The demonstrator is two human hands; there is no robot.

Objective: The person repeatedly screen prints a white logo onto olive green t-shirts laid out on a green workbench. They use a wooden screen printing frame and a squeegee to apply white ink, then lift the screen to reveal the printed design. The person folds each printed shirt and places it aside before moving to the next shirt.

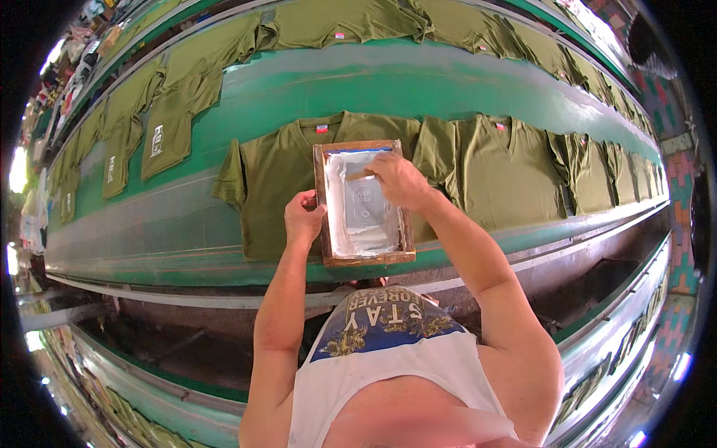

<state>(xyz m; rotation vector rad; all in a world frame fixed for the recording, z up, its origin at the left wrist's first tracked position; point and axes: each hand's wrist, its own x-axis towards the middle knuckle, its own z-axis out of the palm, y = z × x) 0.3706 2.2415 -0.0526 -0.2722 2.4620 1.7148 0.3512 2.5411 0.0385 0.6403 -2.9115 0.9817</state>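
Observation:
A wooden-framed printing screen [320, 231] lies over the front of an olive-green T-shirt [269, 172]. White ink smears line its inner edges, and a pale printed design shows in the mesh [364, 216]. My left hand [304, 216] grips the frame's left side, thumb on top. Inside the frame, near its far end, my right hand [399, 181] is closed on a thin tan squeegee [358, 176]. Its fingers hide much of the squeegee. The shirt's collar and left sleeve stick out past the frame.
A long green table [299, 82] runs across in front of me. More olive shirts [508, 172] lie flat to the right, touching one another. Folded-over shirts with white prints [160, 138] lie at the left. Further shirt-covered tables stand beyond and behind me.

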